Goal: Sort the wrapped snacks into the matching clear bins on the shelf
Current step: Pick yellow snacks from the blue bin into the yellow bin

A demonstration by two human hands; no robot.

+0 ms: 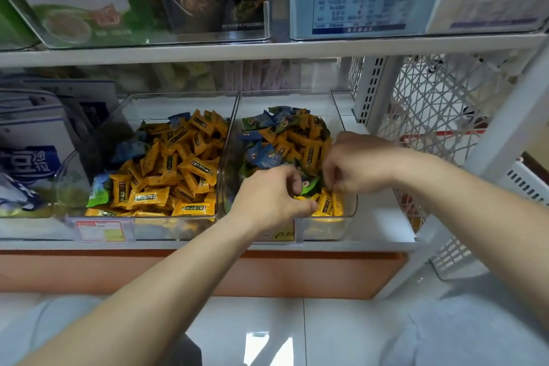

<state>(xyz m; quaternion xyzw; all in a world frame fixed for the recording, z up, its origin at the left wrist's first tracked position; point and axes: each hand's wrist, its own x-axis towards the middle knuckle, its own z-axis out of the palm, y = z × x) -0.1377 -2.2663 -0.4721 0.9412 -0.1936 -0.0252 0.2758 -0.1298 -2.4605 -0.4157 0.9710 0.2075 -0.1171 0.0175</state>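
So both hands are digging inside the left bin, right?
Not quite. The left hand and the right hand are both digging inside the right bin, not the left one. The head view shows it.

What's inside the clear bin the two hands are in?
This bin holds mixed yellow, blue and green wrapped snacks. The left hand and right hand cover its front middle.

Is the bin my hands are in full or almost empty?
Mostly full. The bin holds a heap of yellow, blue and green snacks, piled highest toward its back wall.
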